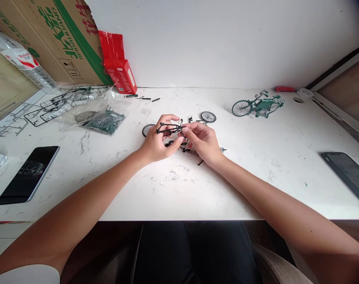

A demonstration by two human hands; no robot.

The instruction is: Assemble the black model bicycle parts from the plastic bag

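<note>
Between my hands, raised over the table's middle, is a black model bicycle frame (170,127). My left hand (159,142) is closed around its side, fingers behind and thumb in front. My right hand (203,141) pinches the frame's right end between thumb and fingers; whether a smaller part is also in that pinch cannot be made out. Behind the left fingers lies a small spoked wheel (147,129), partly hidden. Another spoked wheel (208,116) rests beyond my right hand. Small black parts (185,149) lie beneath the hands, mostly covered.
An assembled green model bicycle (258,104) stands at back right. Bagged green parts (106,120) and black sprues (53,104) lie left, near small screwdrivers (143,98). A red box (120,73), a plastic bottle (23,59) and two phones (28,173) sit around the edges.
</note>
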